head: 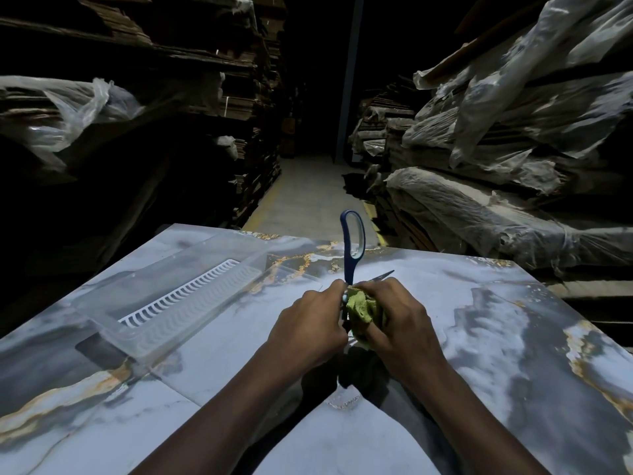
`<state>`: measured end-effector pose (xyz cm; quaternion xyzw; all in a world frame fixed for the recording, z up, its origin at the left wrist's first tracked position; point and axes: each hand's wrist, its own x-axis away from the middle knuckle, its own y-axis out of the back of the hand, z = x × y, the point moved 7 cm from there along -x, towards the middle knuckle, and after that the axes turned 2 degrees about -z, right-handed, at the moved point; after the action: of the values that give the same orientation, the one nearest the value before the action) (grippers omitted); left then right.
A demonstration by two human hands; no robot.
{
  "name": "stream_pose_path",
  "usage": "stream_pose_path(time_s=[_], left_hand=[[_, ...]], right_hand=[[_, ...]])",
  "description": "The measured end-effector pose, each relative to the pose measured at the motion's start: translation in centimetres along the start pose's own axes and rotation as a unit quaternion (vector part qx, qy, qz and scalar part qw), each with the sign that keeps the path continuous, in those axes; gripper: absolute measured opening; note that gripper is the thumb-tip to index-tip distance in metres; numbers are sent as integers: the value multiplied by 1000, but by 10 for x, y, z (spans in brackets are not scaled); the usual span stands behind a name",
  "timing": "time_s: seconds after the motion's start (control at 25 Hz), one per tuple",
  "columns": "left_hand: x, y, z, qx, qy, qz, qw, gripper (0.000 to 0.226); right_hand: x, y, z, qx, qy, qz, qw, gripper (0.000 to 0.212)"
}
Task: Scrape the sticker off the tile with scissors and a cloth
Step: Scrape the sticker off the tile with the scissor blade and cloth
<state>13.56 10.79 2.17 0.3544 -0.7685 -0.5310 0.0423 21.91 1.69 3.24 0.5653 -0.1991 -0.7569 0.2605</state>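
Blue-handled scissors (351, 245) are held above the marble-patterned tile (496, 337), one handle loop pointing up and a blade tip poking out to the right. My left hand (308, 323) grips them near the pivot. My right hand (400, 320) holds a crumpled yellow-green cloth (363, 310) bunched against the scissors' blades. Below the hands, a small patch of pale sticker residue (344, 401) lies on the tile, partly in the hands' shadow.
A clear plastic tray (164, 303) with a white slotted insert sits on the tile at the left. Beyond the tile's far edge an aisle floor (308, 193) runs between dark stacked shelves on the left and plastic-wrapped stacks (496, 186) on the right.
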Motion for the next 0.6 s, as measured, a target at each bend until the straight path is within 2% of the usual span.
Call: stream_pose_path(time_s=[0.2, 0.36, 0.48, 0.6], left_hand=[[1, 1, -3, -16, -21, -17, 1000, 23], [0, 0, 1, -16, -1, -15, 1000, 25], [0, 0, 2, -18, 13, -3, 1000, 28], [3, 3, -8, -34, -21, -17, 999, 24]], right_hand=[[-1, 1, 6, 108, 49, -14, 993, 40], [3, 1, 1, 164, 35, 12, 986, 36], [4, 10, -9, 133, 3, -2, 991, 22], [-2, 15, -1, 75, 8, -31, 997, 26]])
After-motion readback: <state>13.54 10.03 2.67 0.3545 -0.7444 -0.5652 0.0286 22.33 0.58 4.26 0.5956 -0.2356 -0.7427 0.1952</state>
